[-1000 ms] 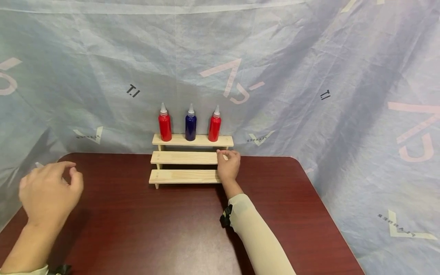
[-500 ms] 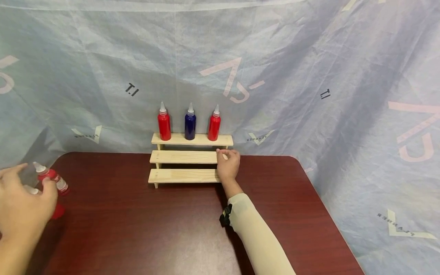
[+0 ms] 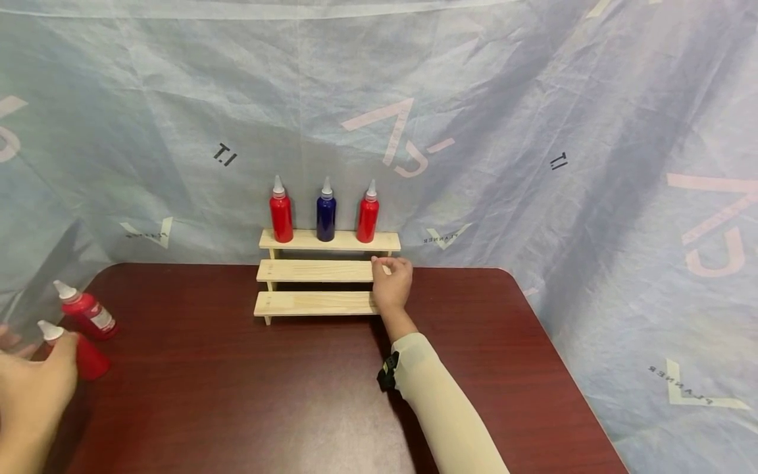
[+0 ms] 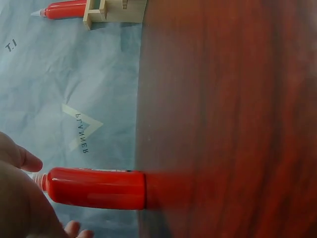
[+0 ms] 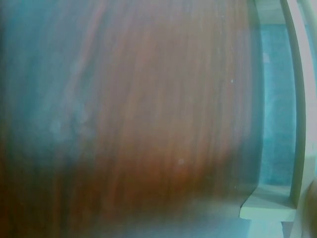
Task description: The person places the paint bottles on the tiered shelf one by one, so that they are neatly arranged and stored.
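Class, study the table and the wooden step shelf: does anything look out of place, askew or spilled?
Nothing is spilled or damaged. Three bottles stand upright on the shelf's top step, yet two red bottles sit apart at the table's left edge: one leans, and the other stands by the left hand. The lower steps are bare.

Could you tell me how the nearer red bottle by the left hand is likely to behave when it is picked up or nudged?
The red bottle stands tall and narrow on the table, so a sideways nudge from the left hand would probably tip it. Its round body suggests it would roll once down. It looks full of red liquid, so likely fairly heavy for its size.
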`<state>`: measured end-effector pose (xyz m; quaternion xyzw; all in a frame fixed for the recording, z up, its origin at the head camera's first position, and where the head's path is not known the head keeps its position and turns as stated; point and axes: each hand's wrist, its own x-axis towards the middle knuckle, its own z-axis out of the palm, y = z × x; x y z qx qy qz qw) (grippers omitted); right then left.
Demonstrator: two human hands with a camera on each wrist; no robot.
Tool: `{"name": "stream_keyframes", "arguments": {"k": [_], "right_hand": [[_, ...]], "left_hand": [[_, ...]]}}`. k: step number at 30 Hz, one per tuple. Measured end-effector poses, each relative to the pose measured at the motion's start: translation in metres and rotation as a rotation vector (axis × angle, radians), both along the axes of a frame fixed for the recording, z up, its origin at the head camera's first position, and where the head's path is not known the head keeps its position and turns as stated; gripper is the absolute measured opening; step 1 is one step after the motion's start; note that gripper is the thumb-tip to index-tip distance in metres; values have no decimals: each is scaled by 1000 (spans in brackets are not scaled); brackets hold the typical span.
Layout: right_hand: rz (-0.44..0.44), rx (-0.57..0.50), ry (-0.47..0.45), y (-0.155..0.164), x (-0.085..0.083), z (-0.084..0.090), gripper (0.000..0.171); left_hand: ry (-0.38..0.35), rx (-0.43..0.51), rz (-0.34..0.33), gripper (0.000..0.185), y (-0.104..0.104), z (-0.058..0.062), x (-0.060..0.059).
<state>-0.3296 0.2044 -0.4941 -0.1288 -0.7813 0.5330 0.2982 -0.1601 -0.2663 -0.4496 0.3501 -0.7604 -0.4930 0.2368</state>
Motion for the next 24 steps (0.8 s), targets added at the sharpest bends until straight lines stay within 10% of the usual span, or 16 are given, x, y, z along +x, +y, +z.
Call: {"name": "stream_keyframes", "arguments": {"k": [12, 24], "right_hand": [[-12, 19, 2, -1, 1, 1, 20], [1, 12, -6, 0, 0, 2, 20]], "left_hand": [[-69, 108, -119, 49, -16, -16, -4], [-209, -104, -271, 76, -29, -24, -5]]}}
